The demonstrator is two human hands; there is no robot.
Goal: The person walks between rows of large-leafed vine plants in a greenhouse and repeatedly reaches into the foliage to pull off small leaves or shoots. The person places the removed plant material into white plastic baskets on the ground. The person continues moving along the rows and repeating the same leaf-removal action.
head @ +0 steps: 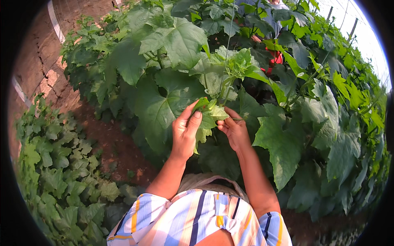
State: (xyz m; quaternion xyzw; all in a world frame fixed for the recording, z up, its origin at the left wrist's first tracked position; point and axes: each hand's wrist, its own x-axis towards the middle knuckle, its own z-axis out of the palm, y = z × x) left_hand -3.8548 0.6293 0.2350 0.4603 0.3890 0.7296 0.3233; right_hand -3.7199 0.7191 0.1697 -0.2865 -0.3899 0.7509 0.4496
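A young leafy shoot [217, 111] of a climbing gourd vine is between my two hands at mid-picture. My left hand [184, 132] grips its leaves, thumb in front and fingers behind. On the other side, my right hand [234, 129] has its fingers curled in at the shoot's stem; the leaf hides part of their hold. Just above, the vine's pale green growing tip [241, 63] rises beside a thin upright string [229, 40], with curled tendrils below it. One broad dark leaf [166, 100] spreads behind my left hand.
Dense vine foliage [326, 135] fills the right side. Beyond the leaves stands another person [277, 18], partly hidden, near a red object [274, 60]. Low leafy plants [61, 184] grow at lower left beside bare soil [114, 147]. Posts [352, 29] stand at upper right.
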